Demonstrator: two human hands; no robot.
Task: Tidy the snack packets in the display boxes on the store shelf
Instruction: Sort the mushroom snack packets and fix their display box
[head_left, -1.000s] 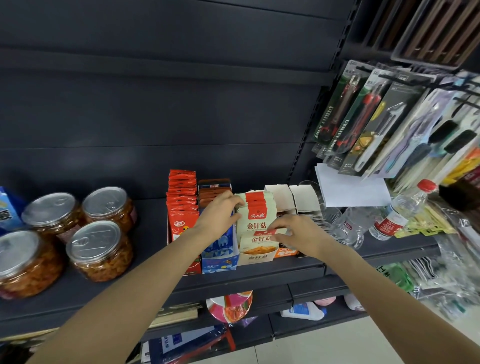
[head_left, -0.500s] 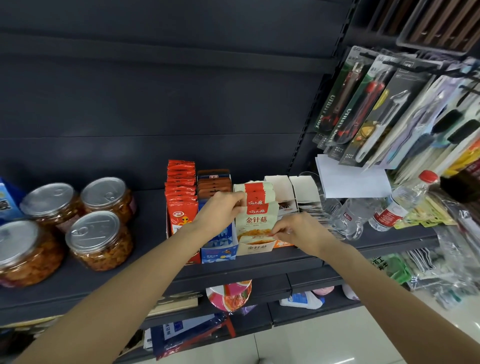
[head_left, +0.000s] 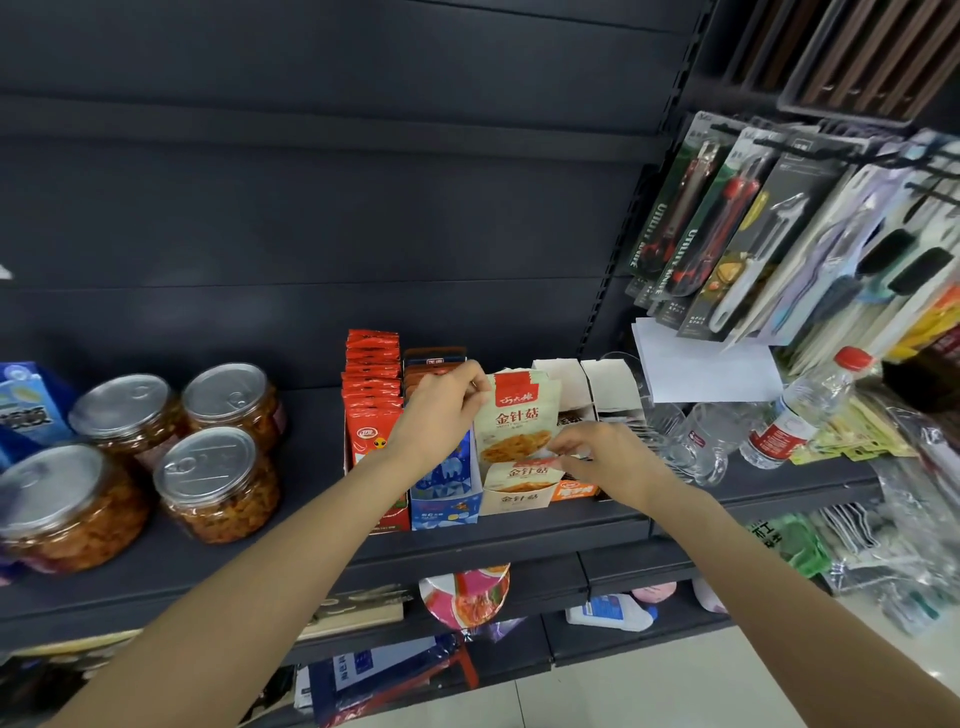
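1. The cream display box (head_left: 519, 491) stands at the front edge of the dark shelf (head_left: 311, 525), packed tight between a blue box (head_left: 447, 493) to its left and an orange box (head_left: 574, 489) to its right.
2. Further left of the cream box, past a red packet row (head_left: 371, 395), bare shelf runs to four foil-lidded jars (head_left: 218, 483).
3. The left hand (head_left: 441, 410) pinches the top left corner of a cream snack packet (head_left: 517, 421) with a red header, raised upright above the box.
4. The right hand (head_left: 605, 457) pinches a packet at the box's right rim.
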